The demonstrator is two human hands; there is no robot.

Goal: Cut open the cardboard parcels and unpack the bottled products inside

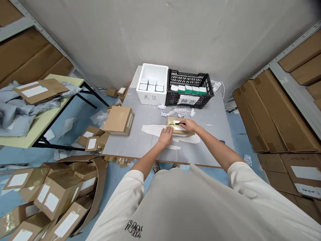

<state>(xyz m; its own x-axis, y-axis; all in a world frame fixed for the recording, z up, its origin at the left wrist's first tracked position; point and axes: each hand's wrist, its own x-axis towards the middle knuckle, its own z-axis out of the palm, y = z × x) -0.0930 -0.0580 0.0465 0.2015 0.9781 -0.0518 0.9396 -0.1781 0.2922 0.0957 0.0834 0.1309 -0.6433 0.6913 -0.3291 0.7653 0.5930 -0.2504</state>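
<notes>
A small brown cardboard box (183,131) with shiny tape and a pale label lies on the grey table in front of me. My right hand (189,125) is closed round a utility knife (177,124), dark with a yellow part, held nearly level over the top of the box toward its left end. I cannot tell whether the blade has cut the tape. At the box's front left corner rests my left hand (166,135), its fingers extended against the cardboard. Torn white patches (151,130) show on the tabletop around the box.
Behind the box stand a white foam box (150,99) and a black crate (209,92), both holding small white-and-green boxes. A larger carton (117,120) sits at the table's left. Crumpled plastic wrap (182,110) lies between. Many parcels fill a big carton (99,187) on the floor.
</notes>
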